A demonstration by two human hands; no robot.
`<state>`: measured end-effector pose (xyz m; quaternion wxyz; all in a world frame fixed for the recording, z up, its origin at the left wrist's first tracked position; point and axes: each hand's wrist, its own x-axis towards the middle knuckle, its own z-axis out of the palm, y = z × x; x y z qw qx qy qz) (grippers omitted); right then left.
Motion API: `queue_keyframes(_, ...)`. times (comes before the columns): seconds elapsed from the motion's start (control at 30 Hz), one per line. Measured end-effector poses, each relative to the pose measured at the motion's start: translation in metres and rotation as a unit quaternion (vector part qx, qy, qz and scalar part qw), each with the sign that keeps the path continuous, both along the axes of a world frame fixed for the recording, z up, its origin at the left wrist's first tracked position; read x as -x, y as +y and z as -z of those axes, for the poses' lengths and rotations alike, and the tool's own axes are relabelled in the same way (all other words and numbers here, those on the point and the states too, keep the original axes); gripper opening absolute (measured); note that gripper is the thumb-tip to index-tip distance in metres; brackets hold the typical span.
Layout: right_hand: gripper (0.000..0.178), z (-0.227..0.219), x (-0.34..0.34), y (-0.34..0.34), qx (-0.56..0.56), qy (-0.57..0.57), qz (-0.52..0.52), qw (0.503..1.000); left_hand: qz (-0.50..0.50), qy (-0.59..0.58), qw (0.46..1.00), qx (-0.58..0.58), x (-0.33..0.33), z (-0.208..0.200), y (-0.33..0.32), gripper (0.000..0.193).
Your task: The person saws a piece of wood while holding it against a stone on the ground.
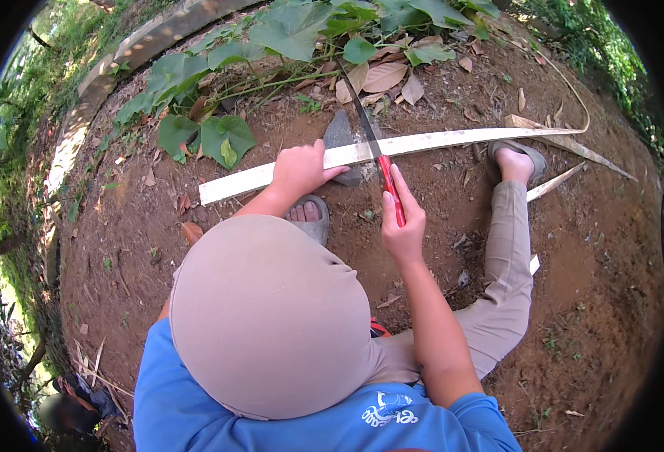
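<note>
A bent, trousered knee (pixel 271 316) is on the near side of the white plank (pixel 430 142), which passes over a grey stone (pixel 338 132). On the plank, near its wider end, the left hand (pixel 299 173) is clamped. The right hand (pixel 405 226) grips a red-handled blade (pixel 375 143) that crosses the plank.

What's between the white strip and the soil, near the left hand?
A grey stone-like piece; in the head view, the white strip crosses over it.
</note>
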<state>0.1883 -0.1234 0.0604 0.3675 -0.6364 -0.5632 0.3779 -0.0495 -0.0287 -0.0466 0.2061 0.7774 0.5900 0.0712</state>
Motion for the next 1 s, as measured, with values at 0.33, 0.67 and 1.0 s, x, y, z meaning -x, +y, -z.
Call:
queue_keyframes(0.33, 0.060, -0.023, -0.020, -0.057, 0.042, -0.040, -0.003, 0.998, -0.006, 0.002, 0.999, -0.032, 0.000, 0.001, -0.002, 0.083)
queue_keyframes(0.67, 0.055, -0.086, 0.002, -0.050, 0.104, -0.001, 0.055, 0.993, 0.023, 0.003, 0.997, -0.069, 0.004, 0.016, -0.006, 0.079)
queue_keyframes(1.0, 0.055, -0.128, 0.003, -0.063, 0.037, -0.065, 0.014, 0.997, 0.007, 0.014, 0.997, -0.075, 0.002, 0.012, -0.010, 0.078)
